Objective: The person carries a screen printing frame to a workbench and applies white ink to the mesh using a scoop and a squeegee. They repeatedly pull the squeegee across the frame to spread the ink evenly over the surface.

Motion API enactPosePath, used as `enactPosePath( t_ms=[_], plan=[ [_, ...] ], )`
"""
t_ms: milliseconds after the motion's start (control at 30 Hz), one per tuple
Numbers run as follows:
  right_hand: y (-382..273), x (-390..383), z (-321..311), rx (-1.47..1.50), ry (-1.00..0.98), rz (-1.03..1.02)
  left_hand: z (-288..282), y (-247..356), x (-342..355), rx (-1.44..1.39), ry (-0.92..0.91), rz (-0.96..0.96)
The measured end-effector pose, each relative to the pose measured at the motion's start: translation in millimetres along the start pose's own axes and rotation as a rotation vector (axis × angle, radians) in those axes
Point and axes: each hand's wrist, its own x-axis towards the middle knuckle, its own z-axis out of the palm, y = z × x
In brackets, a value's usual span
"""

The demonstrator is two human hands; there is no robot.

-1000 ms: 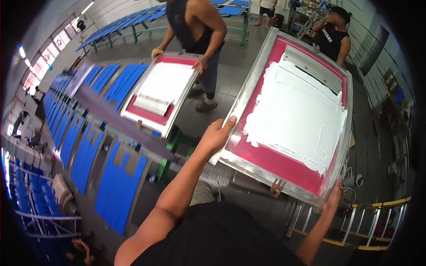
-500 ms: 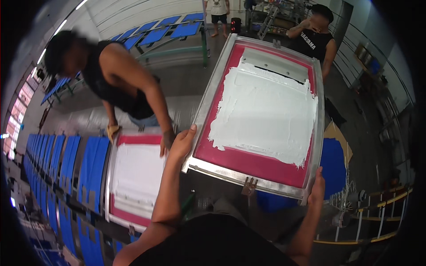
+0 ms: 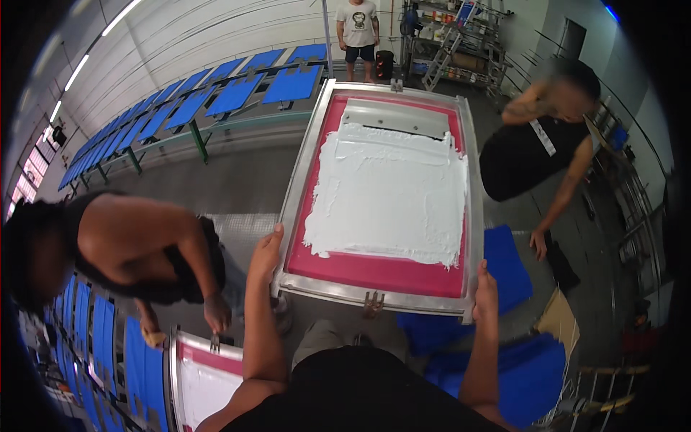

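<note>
And here's the metal frame (image 3: 331,291), up in front of the body, left hand (image 3: 267,255) gripping one side near its near corner, right hand (image 3: 486,291) clasping the other, apparently sharing the weight and sparing fingers the white paint (image 3: 389,194). The scraper (image 3: 396,119) lies across the far end, perhaps parked there within the rim. Lettering? A pale patch (image 3: 543,138) on a co-worker's black top (image 3: 515,162), too blurred to read.

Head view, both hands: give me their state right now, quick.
Left hand: closed on the framed red screen, at its left edge near the lower corner.
Right hand: holding the same screen near its lower right corner.
</note>
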Motion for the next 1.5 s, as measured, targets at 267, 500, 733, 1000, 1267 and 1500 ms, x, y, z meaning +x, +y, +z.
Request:
enactPosePath(
  t_ms=[267, 500, 733, 1000, 1267, 1500],
  plan=[
    [67.1, 102.9, 34.0, 0.086, -0.049, 0.094, 66.8, -11.3, 88.8, 0.126, 0.018, 0.009],
    [143.6, 270.3, 129.3, -0.003, 0.088, 0.101, 108.2, -37.0, 317.9, 0.181, -0.117, 0.032],
    [154.2, 422.1, 202.7, -0.132, 0.283, 0.039, 188.7, -65.3, 494.4, 0.198, -0.148, 0.043],
    [88.4, 703.3, 283.3, -0.207, 0.134, 0.051, 272.8, -3.7, 672.3, 0.089, 0.002, -0.002],
    [3.2, 956.6, 352.6, -0.357, 0.005, 0.023, 367.3, 64.6, 843.7, 0.127, 0.107, -0.005],
    [-62.4, 1129.5, 455.3, -0.342, -0.01, -0.037, 408.2, 114.2, 1030.2, 0.087, 0.194, 0.068]
  ],
)
